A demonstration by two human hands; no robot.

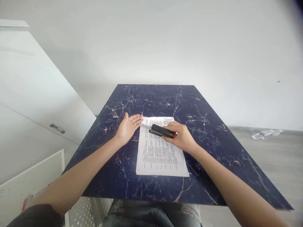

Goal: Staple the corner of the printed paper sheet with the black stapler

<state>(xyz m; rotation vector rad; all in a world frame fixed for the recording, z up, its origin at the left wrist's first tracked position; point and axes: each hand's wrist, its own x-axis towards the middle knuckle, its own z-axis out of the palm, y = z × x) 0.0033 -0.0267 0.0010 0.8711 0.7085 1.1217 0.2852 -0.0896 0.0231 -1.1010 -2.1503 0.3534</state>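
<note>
A printed sheet of paper point(159, 151) lies on a dark blue marbled table point(213, 151). My right hand point(181, 137) is closed around a black stapler point(162, 130) with an orange end, resting on the sheet's upper part. My left hand point(129, 126) lies flat and open on the table, its fingertips touching the paper's top left corner.
A small metal bit point(115, 116) lies on the table beyond my left hand. White cabinet with a dark handle point(57, 128) stands to the left. A clear plastic wrapper point(265, 134) lies on the floor at right. A white wall is behind.
</note>
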